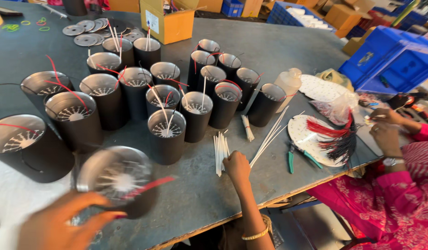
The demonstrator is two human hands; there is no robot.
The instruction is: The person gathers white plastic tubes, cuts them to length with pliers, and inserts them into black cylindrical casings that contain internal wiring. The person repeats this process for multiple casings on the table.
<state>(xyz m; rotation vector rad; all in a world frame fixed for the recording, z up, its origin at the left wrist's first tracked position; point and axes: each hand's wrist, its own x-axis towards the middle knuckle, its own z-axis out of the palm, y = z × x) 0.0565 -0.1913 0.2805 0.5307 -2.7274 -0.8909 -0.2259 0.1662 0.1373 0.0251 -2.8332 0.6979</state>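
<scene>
Left hand (61, 224), blurred at the lower left edge, fingers spread and curled up against the black cylindrical housing (123, 183) with its silvery finned inside and a red wire across the mouth; touching its lower side, but too smeared to tell how firm the hold is. Right hand (236, 167) reaching out over the grey tabletop (278, 51), fingers bunched into a loose fist, knuckles up, resting just beside a small bundle of white sleeves (220, 148); cannot tell whether any sleeve is pinched. Gold bangle (259, 233) on that wrist.

Behind, a crowd of like black housings (195, 106) standing upright across the middle of the tabletop, many with red or white wires sticking out of the top. More long white sleeves (269, 136) fanned to the right of the hand, and a second short bundle (247, 128) near the cans. Green-handled pliers (299, 157) lying by a round white plate (306, 134) carrying a bunch of red and black wires (336, 136). Translucent plastic bottle (288, 83) further back, round metal discs (86, 32) at the far left, a yellow cardboard box (170, 21) at the far edge.

At the right edge, another person's hands (385, 125), pink sleeve, working close together over small parts. Blue crates (390, 60) beyond.
</scene>
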